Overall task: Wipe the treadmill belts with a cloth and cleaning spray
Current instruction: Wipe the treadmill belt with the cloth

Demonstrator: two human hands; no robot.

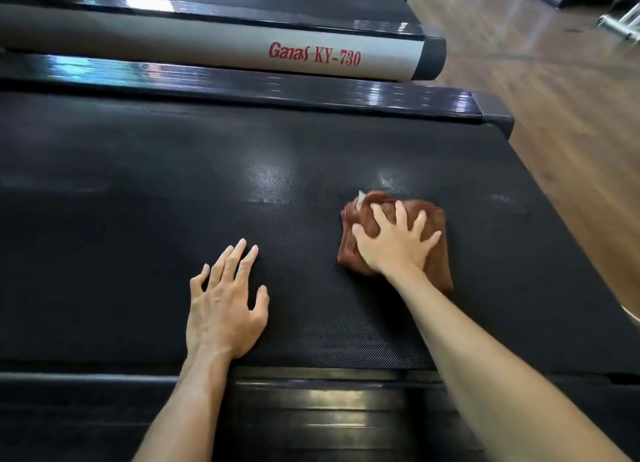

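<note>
Status of the wipe: I judge the work on this treadmill belt (138, 191) to be under way, not finished. Glossy, damp-looking patches show at the centre of the frame and just above the cloth (433, 226), which suggests that zone has been sprayed or wiped; the left half of the belt looks uniformly matte, and I cannot tell whether it has been covered. A second treadmill, with a grey side rail (207, 42) marked "Ganas KY-730", lies across the upper part of the frame; its belt is only partly visible and its condition cannot be read. No spray bottle is in view. Position of the cloth: the brown, bunched cloth lies on the belt at centre right, near the belt's rear end and the wooden floor (554, 97). My right hand (394, 243) lies on top of it, fingers spread wide and pressing down, forearm reaching in from the lower right. My left hand (225, 305) rests flat on the bare belt at lower centre, fingers straight and slightly spread, holding nothing, well apart from the cloth and apparently bracing me over the near foot rail (329, 402).
</note>
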